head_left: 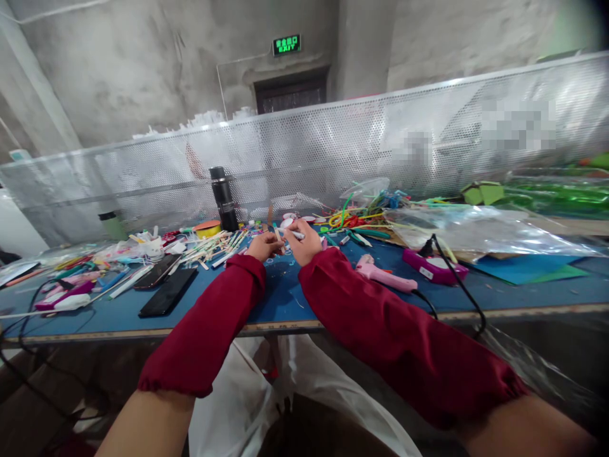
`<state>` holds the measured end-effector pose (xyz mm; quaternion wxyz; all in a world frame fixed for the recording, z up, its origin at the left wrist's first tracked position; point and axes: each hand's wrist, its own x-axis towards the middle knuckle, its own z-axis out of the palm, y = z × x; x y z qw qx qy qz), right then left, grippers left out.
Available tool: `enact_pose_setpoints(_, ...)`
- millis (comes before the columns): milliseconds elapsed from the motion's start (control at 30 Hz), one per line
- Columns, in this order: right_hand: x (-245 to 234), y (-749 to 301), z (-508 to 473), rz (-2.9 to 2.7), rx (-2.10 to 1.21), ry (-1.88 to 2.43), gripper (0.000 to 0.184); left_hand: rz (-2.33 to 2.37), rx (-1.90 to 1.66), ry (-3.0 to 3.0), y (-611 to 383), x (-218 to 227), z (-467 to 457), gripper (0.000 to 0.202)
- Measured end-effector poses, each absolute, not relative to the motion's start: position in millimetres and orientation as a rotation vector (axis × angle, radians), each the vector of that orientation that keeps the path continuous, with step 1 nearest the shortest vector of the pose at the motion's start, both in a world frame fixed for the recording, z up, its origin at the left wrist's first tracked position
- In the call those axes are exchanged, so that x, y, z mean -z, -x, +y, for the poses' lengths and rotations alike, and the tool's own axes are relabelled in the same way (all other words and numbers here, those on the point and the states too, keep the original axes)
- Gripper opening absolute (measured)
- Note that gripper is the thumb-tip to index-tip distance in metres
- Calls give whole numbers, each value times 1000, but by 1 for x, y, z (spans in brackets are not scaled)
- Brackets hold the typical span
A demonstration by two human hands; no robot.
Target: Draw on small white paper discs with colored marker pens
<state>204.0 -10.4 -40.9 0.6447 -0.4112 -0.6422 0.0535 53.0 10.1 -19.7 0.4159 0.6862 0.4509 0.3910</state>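
Both my arms, in dark red sleeve covers, reach out over a blue table. My left hand is closed in a pinch on a thin wooden stick. My right hand is closed too, gripping a small white stick-like piece right beside the left hand's fingers. The two hands meet above the table's middle. Loose sticks lie just to the left of them.
A pink glue gun with a black cord lies right of my hands; another pink device sits beyond it. A black flask, two phones, coloured straws, plastic bags and a perforated metal screen stand behind.
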Motion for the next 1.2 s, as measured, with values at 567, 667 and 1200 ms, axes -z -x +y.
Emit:
enact_pose_setpoints(567,40,-204,-13,-1463,-144,965,17,1133,-982,-1726,-53,19,9,10)
enact_pose_setpoints(667,39,-204,-14,-1470,-142,947,15,1127,-985,-1727,-53,19,9,10)
enact_pose_setpoints(1200,40,-204,-12,-1462,-128,930,17,1139,-985,-1714,-54,18,8,4)
